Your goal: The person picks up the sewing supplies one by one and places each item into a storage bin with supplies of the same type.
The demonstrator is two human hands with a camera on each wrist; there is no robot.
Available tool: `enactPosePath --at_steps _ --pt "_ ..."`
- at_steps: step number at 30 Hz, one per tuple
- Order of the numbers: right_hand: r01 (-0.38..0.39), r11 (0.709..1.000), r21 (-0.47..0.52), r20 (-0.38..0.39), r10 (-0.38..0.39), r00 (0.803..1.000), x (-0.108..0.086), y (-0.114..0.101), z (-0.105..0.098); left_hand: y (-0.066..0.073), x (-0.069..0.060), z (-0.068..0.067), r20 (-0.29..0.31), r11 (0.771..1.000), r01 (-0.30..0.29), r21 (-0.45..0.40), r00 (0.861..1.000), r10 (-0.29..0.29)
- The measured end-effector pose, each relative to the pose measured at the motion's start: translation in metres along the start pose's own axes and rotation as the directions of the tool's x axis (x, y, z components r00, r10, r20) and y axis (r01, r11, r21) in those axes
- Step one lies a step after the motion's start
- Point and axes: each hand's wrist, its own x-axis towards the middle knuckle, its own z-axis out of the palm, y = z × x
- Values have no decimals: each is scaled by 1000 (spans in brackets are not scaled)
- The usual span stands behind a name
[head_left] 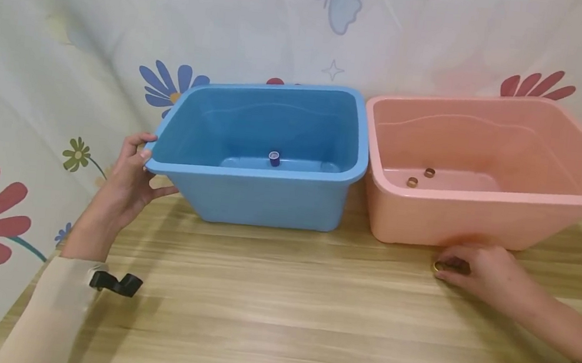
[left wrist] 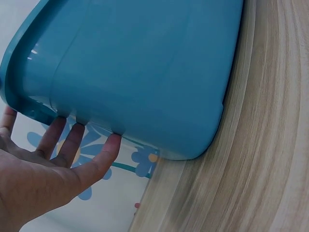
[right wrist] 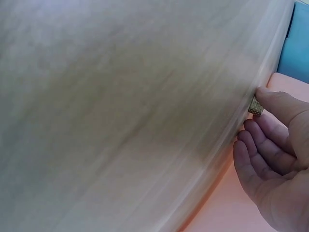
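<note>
At its left end, the blue basin [head_left: 262, 202] is held by my left hand [head_left: 128, 179]. In the left wrist view several fingertips [left wrist: 114, 141] of that hand touch the basin's outer wall and the underside of its rim. My right hand [head_left: 488, 276] pinches a small gold ring [head_left: 437, 267] between thumb and fingertips, low at the table just before the pink basin [head_left: 457, 220]. The right wrist view shows the ring's patterned band [right wrist: 256, 106] at the thumb tip.
Two gold rings [head_left: 412, 182] lie on the floor of the pink basin. A small dark purple cylinder with a pale top [head_left: 274, 158] stands in the blue basin. Both basins sit side by side on the wooden table [head_left: 267, 303], before a flowered curtain [head_left: 243, 28].
</note>
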Motion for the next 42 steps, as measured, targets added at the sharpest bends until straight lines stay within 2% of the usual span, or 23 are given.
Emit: enactPosePath --at_steps 4,20,27,42 --pt "-3 1000 -5 15 3 1000 0 0 0 -2 -1 -1 4 1000 -7 -2 1000 7" --pt "46 999 -21 -5 -46 999 3 5 -1 0 1 1 40 1000 -22 3 999 22" --pt "92 996 -18 -22 -92 995 5 7 0 -1 1 1 29 1000 -12 -7 1000 13" --pt "52 999 -8 36 -52 998 6 3 -1 0 1 0 30 1000 -15 6 999 15"
